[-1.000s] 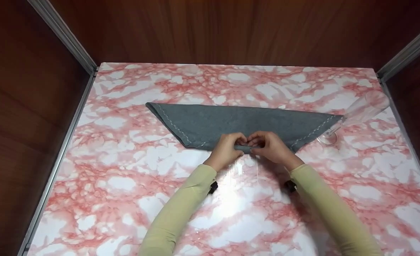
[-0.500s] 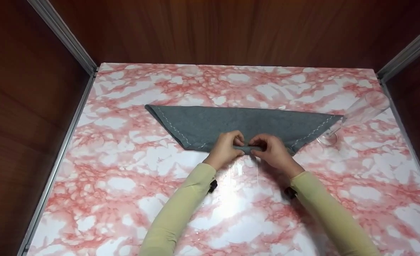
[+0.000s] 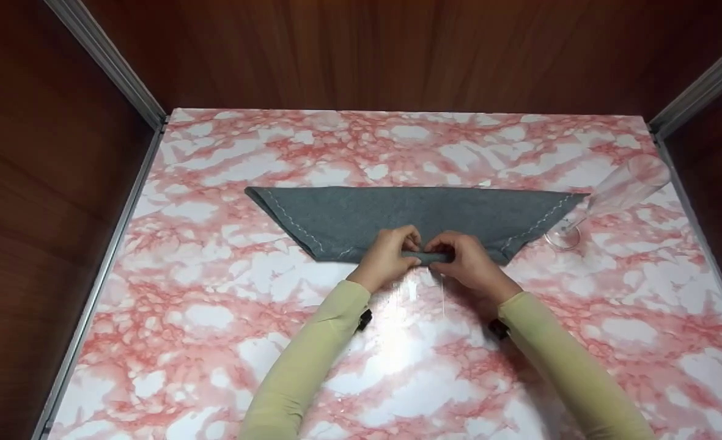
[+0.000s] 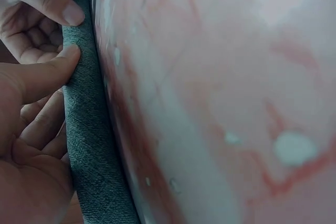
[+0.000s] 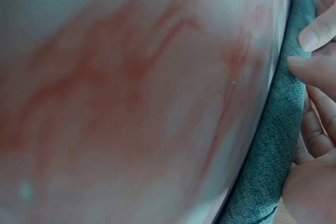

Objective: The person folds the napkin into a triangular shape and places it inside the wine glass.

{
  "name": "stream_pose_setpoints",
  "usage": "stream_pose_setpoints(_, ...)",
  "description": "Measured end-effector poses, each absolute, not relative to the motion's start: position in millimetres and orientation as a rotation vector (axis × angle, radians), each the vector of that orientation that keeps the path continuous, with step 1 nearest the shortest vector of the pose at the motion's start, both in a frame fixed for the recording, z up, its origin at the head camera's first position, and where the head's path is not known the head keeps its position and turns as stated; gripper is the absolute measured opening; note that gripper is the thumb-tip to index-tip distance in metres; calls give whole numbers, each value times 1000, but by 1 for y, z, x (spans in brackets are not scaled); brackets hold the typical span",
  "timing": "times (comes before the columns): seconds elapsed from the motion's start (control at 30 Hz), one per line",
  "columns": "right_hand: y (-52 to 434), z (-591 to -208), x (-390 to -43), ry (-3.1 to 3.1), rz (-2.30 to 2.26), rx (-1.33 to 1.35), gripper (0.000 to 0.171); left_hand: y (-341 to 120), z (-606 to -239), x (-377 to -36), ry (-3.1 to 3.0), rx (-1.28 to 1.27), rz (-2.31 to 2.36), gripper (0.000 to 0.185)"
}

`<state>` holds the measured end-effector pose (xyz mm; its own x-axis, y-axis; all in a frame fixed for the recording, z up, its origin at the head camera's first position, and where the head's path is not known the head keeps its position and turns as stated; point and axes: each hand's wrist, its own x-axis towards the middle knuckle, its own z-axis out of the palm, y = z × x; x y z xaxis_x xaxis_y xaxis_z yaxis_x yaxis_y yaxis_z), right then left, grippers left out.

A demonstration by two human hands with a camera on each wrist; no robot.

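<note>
The grey cloth [image 3: 416, 211] lies mid-table [image 3: 214, 324], a long 4-sided shape with pale stitching on 2 slanted ends and a rolled 6 o'clock edge. There the left hand [image 3: 391, 253] and right hand [image 3: 469, 261] each pinch the roll between thumb and fingers. A clear glass [image 3: 626, 186] is near its 3 o'clock tip. The table is marbled red and white; brown panels [image 3: 361, 55] stand at 9, 12 and 3 o'clock.

Looks like a partitioned booth, hard to place further: walled on three sides with wood panels [image 3: 373, 55], edged with metal strips [image 3: 107, 61], around a marbled table [image 3: 195, 342].
</note>
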<state>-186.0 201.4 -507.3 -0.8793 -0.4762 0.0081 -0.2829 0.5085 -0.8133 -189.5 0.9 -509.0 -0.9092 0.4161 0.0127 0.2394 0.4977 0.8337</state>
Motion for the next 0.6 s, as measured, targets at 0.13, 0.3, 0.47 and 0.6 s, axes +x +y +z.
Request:
stream_pose_setpoints(0.13,202,-507,-188,2513,-1304,-633,23,0,-510,-189,2537,563,1376,31)
stream_pose_setpoints(0.3,203,-506,-192,2501,-1277,-607,21,0,-511,-190,2518,570,1448,36)
stream_pose_setpoints(0.47,204,-504,-196,2452,-1275,-569,20,0,-512,-191,2488,592,1523,43)
stream_pose_setpoints(0.6,201,-491,-193,2398,-1272,-580,18,0,-512,-190,2467,613,1525,48)
